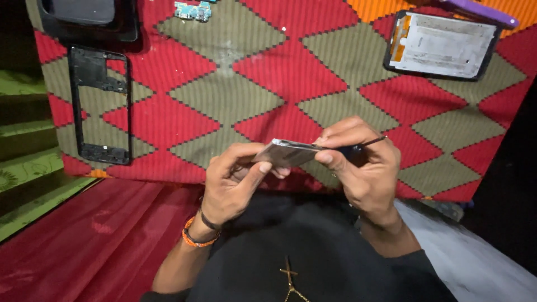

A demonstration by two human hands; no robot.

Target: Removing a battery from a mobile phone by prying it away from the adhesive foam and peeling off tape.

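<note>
Hands at the near middle of a patterned mat with red and olive diamonds. Left hand: fingers closed around the near end of a thin, flat silver phone part, held edge-on and nearly level above the mat's near edge; wrist carries an orange bead band and a dark band. Right hand: fingers pinched on a slim dark tool, whose tip meets the far end of the phone part; thumb rests against that same end.

Black phone frame, hollow in the middle, lying lengthwise near the mat's left edge. Dark tray at the far left corner, just beyond the frame. Small green circuit board at the far edge, left of centre. Phone screen panel, pale back upward in a black rim, near the far right corner, with a purple tool just beyond it. Red cloth off the mat's near left corner.
</note>
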